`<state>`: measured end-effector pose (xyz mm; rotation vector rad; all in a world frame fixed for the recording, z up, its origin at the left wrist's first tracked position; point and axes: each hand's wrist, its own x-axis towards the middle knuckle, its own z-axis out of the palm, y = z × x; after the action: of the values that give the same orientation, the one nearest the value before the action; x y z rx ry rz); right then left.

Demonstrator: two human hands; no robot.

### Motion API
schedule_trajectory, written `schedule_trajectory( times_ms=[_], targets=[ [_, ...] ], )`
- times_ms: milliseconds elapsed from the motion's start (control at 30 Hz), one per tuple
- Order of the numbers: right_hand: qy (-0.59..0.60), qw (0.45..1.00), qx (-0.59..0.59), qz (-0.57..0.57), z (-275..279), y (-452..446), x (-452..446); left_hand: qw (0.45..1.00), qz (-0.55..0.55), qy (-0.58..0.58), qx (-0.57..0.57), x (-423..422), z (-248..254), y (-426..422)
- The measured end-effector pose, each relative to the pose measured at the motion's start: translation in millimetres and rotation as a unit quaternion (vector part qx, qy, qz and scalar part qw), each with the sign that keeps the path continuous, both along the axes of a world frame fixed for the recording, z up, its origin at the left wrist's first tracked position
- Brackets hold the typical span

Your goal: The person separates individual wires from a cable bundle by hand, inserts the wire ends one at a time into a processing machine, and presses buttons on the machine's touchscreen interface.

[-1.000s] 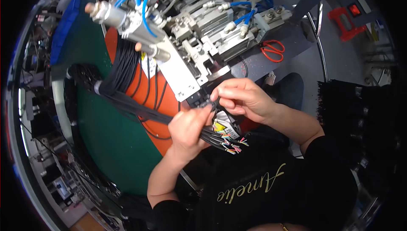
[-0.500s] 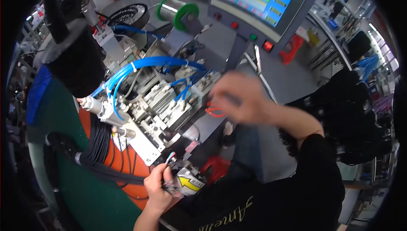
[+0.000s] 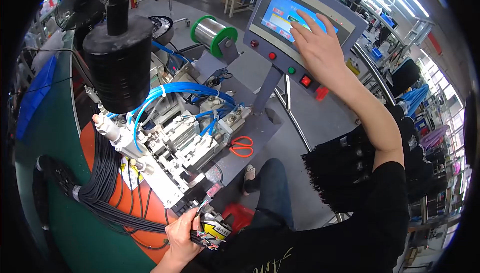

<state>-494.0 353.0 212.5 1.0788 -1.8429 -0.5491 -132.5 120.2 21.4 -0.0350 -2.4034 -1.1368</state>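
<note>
My left hand (image 3: 181, 234) is closed around a bundle of black cables, whose stripped ends (image 3: 212, 242) show thin coloured wires. One cable end (image 3: 201, 206) sticks up from between the thumb and fingers, close to the front of a metal machine (image 3: 175, 148) with blue air tubes (image 3: 192, 87). My right hand (image 3: 320, 48) is stretched out over the touch screen (image 3: 280, 15) of a grey control panel, fingers spread and fingertips at the glass. Whether they press it, I cannot tell. The hand hides part of the display.
Red-handled scissors (image 3: 242, 147) lie on the machine's table. A green-rimmed wire spool (image 3: 214, 34) stands behind. A black lamp-like cylinder (image 3: 117, 65) hangs at left. More black cables (image 3: 105, 173) lie on the orange surface (image 3: 145, 203). Black cable bundles (image 3: 340, 168) hang at right.
My right hand has moved up from beside the machine to the touch screen. The red scissors now lie uncovered on the table. My left hand still grips the cables near the machine's front.
</note>
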Motion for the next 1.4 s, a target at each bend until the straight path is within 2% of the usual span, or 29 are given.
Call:
schedule_trajectory(
  times_ms=[233,433,533,633,733,767,833,867,933,1000,1067,1100,1133,1200,1300,1333,1400],
  targets=[
    [-0.042,0.995,-0.054,0.074,-7,-11,10,0.999,-0.030,0.038,-0.008,-5,8,-1],
    [-0.055,0.995,-0.024,0.083,-11,-22,1,1.000,-0.019,0.015,0.013,-3,0,-4],
    [-0.012,0.999,0.026,0.026,-23,-28,-19,1.000,-0.003,0.028,0.008,-1,-2,-3],
    [-0.019,0.998,0.051,-0.022,-23,-39,-19,0.998,-0.002,0.050,0.031,1,4,-1],
    [-0.073,0.992,-0.044,0.097,-33,-47,-1,0.999,-0.022,0.040,0.002,2,1,-6],
    [-0.096,0.976,-0.095,0.172,-42,-52,14,0.999,-0.012,0.050,0.000,0,4,-4],
    [-0.287,0.900,-0.182,0.274,-74,-54,51,0.998,-0.003,0.058,0.007,-6,6,-3],
    [-0.346,0.861,-0.188,0.323,-90,-55,70,0.999,0.002,0.051,0.009,-6,8,-2],
    [-0.561,0.727,-0.232,0.322,-120,-61,117,0.999,0.014,0.049,0.004,-8,7,-2],
    [-0.731,0.566,-0.236,0.299,-153,-65,152,0.997,0.033,0.058,-0.040,-8,9,-2],
    [-0.882,0.307,-0.278,0.226,-180,-75,189,0.994,0.041,0.070,-0.075,-7,9,-1],
    [-0.921,0.163,-0.292,0.200,-191,-81,203,0.992,0.050,0.073,-0.095,-4,5,0],
    [-0.942,0.115,-0.279,0.148,-192,-82,210,0.988,0.057,0.086,-0.116,-5,1,1],
    [-0.930,0.041,-0.306,0.199,-208,-89,222,0.988,0.064,0.067,-0.124,-4,2,4],
    [-0.918,0.023,-0.344,0.196,-211,-90,227,0.991,0.069,0.042,-0.108,-7,4,7],
    [-0.876,0.198,-0.354,0.259,-210,-91,229,0.992,0.062,0.037,-0.101,-6,3,6],
    [-0.700,0.521,-0.336,0.354,-209,-94,233,0.995,0.049,0.029,-0.086,-4,1,4]
  ],
)
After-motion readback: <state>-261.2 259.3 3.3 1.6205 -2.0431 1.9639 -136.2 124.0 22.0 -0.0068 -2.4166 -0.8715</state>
